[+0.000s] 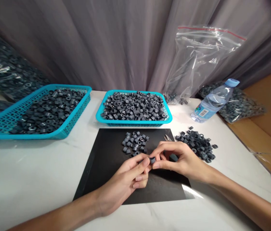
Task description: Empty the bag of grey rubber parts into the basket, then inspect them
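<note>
A small dark grey ring-shaped piece (pixel 152 160) is pinched between both hands above the black mat (pixel 97 170). My left hand (pixel 128 175) holds it from the left with thumb and fingers closed. From the right, my right hand (pixel 177 158) touches the same piece with thumb and index finger. A dark object (pixel 173 157), partly hidden, lies under the curled fingers of my right hand, and metal tips (pixel 167 137) show just beyond them. Beyond my left hand, a loose group of similar grey pieces (pixel 135 141) rests on the mat.
Two blue baskets (pixel 133 122) (pixel 53 136) of grey pieces stand behind and left. A loose pile (pixel 198 144) lies right of the mat. Further back are a clear zip bag (pixel 193 61), a water bottle (pixel 209 104) and filled bags (pixel 242 106) (pixel 7 64).
</note>
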Action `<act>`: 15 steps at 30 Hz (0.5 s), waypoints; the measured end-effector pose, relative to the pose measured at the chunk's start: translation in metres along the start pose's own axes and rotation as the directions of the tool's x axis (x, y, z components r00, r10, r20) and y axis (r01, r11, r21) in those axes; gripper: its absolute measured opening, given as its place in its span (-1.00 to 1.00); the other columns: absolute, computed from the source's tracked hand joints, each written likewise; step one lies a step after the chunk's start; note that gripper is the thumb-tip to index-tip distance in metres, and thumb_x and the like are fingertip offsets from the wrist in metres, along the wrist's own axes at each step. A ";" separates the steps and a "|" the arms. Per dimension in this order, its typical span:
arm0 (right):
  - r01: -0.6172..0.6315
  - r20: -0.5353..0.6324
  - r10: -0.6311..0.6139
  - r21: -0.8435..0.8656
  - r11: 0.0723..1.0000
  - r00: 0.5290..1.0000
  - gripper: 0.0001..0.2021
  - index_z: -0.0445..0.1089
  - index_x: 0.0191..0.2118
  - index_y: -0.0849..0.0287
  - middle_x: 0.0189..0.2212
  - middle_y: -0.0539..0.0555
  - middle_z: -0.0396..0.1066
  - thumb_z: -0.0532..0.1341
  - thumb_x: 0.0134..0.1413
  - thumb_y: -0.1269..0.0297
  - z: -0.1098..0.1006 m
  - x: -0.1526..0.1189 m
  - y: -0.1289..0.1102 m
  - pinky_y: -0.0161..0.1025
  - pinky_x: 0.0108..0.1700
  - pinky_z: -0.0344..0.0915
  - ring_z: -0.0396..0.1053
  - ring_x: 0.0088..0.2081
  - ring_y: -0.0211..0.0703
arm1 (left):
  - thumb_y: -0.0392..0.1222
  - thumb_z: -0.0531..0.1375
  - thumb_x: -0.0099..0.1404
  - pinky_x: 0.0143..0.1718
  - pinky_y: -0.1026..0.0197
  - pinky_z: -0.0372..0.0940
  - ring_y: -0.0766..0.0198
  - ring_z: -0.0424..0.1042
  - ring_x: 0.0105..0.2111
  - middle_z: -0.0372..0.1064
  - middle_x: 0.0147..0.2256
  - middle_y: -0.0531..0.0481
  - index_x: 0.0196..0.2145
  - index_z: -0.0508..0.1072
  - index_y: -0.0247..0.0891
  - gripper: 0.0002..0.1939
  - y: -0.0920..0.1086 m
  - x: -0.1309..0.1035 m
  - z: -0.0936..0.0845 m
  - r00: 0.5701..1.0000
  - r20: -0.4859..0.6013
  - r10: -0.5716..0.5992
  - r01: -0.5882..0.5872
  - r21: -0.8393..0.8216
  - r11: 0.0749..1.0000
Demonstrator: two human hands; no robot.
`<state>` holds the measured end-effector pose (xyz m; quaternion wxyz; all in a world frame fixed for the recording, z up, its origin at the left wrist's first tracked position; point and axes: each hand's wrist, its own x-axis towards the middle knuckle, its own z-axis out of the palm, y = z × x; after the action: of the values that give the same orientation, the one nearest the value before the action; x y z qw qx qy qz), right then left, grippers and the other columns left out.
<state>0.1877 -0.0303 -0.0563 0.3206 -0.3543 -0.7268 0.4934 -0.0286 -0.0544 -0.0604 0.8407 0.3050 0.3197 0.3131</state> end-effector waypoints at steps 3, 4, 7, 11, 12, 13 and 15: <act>-0.011 0.006 0.011 0.009 1.000 1.000 -0.78 0.58 -0.10 0.11 -0.34 -0.01 0.47 0.40 0.18 0.17 0.001 -0.001 0.001 -0.31 -0.32 0.27 0.31 -0.37 -0.29 | -0.08 0.31 0.37 -0.52 0.37 -0.15 0.45 -0.14 -0.48 0.01 -0.38 0.11 -0.33 0.33 -0.31 -0.71 0.000 0.001 -0.001 1.000 -0.007 -0.002 0.002 -0.006 1.000; -0.012 0.012 0.012 0.011 1.000 1.000 -0.77 0.58 -0.09 0.11 -0.34 0.00 0.47 0.39 0.18 0.16 0.001 -0.001 0.000 -0.31 -0.32 0.27 0.32 -0.36 -0.29 | -0.09 0.30 0.38 -0.52 0.37 -0.15 0.45 -0.14 -0.48 0.01 -0.38 0.11 -0.33 0.33 -0.32 -0.72 0.000 0.001 -0.001 1.000 -0.009 -0.002 0.002 -0.009 1.000; -0.003 0.025 0.003 0.001 1.000 1.000 -0.76 0.58 -0.07 0.11 -0.33 0.01 0.49 0.38 0.20 0.15 -0.001 0.000 -0.003 -0.30 -0.30 0.29 0.35 -0.34 -0.27 | -0.09 0.30 0.38 -0.52 0.38 -0.14 0.45 -0.14 -0.48 0.01 -0.38 0.10 -0.31 0.37 -0.33 -0.74 -0.001 0.000 -0.002 1.000 -0.010 0.001 -0.001 -0.024 1.000; -0.001 0.003 0.001 -0.039 0.999 1.000 -0.81 0.59 -0.12 0.12 -0.30 0.02 0.53 0.34 0.25 0.16 -0.002 0.000 -0.005 -0.30 -0.30 0.28 0.38 -0.33 -0.27 | -0.09 0.31 0.37 -0.51 0.40 -0.14 0.47 -0.13 -0.48 0.03 -0.37 0.09 -0.25 0.42 -0.34 -0.76 0.000 0.000 -0.001 1.000 -0.018 -0.016 0.016 -0.034 0.999; -0.003 -0.001 0.003 -0.045 0.999 1.000 -0.82 0.59 -0.13 0.13 -0.29 0.03 0.54 0.33 0.26 0.16 -0.002 0.000 -0.006 -0.31 -0.30 0.28 0.39 -0.32 -0.27 | -0.09 0.30 0.38 -0.51 0.40 -0.14 0.47 -0.13 -0.48 0.04 -0.36 0.09 -0.24 0.43 -0.35 -0.76 0.000 0.000 0.000 1.000 -0.023 -0.019 0.018 -0.034 0.999; -0.004 -0.003 0.004 -0.047 0.999 1.000 -0.82 0.59 -0.13 0.13 -0.28 0.03 0.55 0.33 0.26 0.16 -0.002 0.000 -0.005 -0.31 -0.30 0.28 0.39 -0.32 -0.27 | -0.08 0.30 0.38 -0.51 0.40 -0.13 0.48 -0.13 -0.48 0.05 -0.36 0.08 -0.23 0.44 -0.35 -0.76 0.000 0.000 0.000 0.999 -0.027 -0.018 0.017 -0.034 0.999; -0.001 -0.010 0.001 -0.051 0.999 1.000 -0.83 0.59 -0.14 0.13 -0.27 0.03 0.56 0.34 0.26 0.18 -0.001 0.000 -0.004 -0.31 -0.29 0.29 0.41 -0.30 -0.26 | -0.08 0.29 0.39 -0.51 0.41 -0.12 0.48 -0.12 -0.48 0.06 -0.35 0.08 -0.22 0.46 -0.36 -0.75 0.000 0.000 0.001 0.999 -0.030 -0.014 0.013 -0.036 0.999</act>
<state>0.1880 -0.0311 -0.0520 0.3149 -0.3654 -0.7373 0.4730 -0.0278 -0.0542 -0.0600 0.8432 0.2831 0.3289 0.3174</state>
